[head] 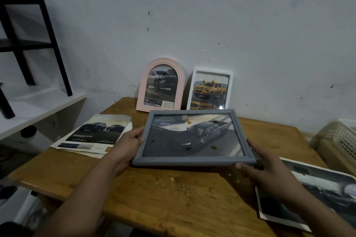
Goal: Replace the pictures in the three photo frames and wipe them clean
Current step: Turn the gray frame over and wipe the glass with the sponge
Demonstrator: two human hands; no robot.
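Grey frame (194, 137) held low over the wooden table (154, 194), glass side up, a dark truck print inside. Left hand (127, 146) grips its left edge, thumb on the rim, fingers curled beneath. Right hand (264, 167) grips the near right corner, fingers wrapped under.

Brown specks show on the glass and a few on the table. Pink arched frame (159, 84) and white frame (211, 88) lean on the wall behind, both with prints in; specks on their glass too.

Loose prints: a stack (92, 136) to the left, one large sheet (317, 194) to the right.

Step in hand, by my reading: first frame taken up for its swap. Next move calls for turning it face down to reach the backing, with a steady two-handed hold. No cloth in view.
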